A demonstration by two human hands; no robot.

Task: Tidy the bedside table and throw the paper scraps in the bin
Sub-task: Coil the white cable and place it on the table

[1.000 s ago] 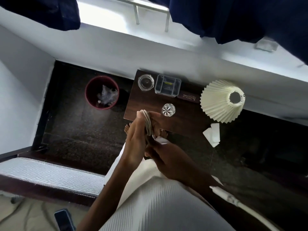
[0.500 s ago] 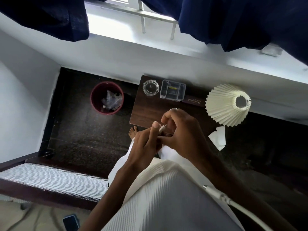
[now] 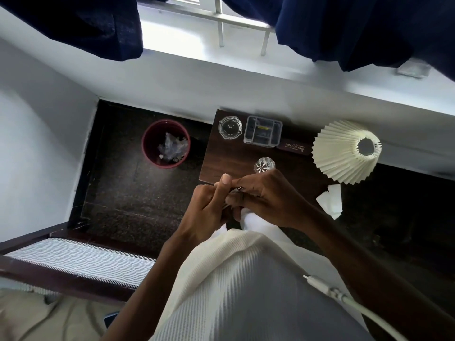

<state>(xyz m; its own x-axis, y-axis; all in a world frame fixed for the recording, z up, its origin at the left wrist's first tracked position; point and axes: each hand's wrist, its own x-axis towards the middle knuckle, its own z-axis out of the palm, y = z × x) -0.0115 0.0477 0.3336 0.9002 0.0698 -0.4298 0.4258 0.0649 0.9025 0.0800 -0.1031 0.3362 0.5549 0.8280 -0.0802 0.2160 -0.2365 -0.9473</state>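
**Both hands closed together over the near edge of the worktop**

Since a second ago my right hand [image 3: 268,200] has come up from below to meet my left hand [image 3: 211,210], and the white coil I held on the left is now buried between them. Both hands are curled tight around it; only a thin sliver shows between my fingers, so I cannot tell exactly what is gripped. They hover over the near edge of the worktop [image 3: 229,158]. Just beyond my knuckles stands a small cut-glass piece [image 3: 264,165]. At the back sit a round glass dish [image 3: 230,127], a clear box [image 3: 263,133] and a dark case [image 3: 294,147]. The pleated lamp [image 3: 344,151] stands right. Paper scraps [image 3: 331,201] lie below the lamp, right of my hands. The red bin [image 3: 165,143] stands on the floor, left of the worktop.
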